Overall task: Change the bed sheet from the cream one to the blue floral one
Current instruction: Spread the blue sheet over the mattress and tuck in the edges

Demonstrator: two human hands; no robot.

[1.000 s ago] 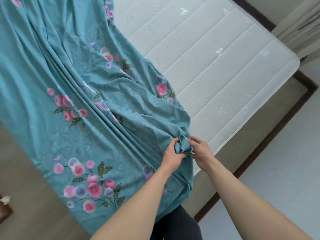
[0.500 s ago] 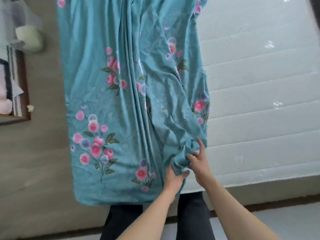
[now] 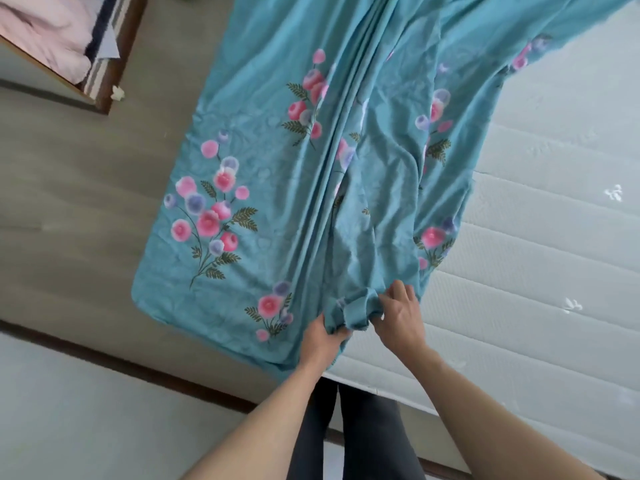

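Left hand (image 3: pixel 320 337) gripped a bunched edge of the blue floral sheet (image 3: pixel 277 174), fingers curled into the cloth; right hand (image 3: pixel 398 315) pinched the same bunch just beside it. From the grip the sheet stretched away in long folds, its right part over the bare mattress (image 3: pixel 540 265), its left part beyond the mattress edge.

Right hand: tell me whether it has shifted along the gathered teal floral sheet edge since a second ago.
Yes. The right hand has parted from the left hand toward the bare white mattress.
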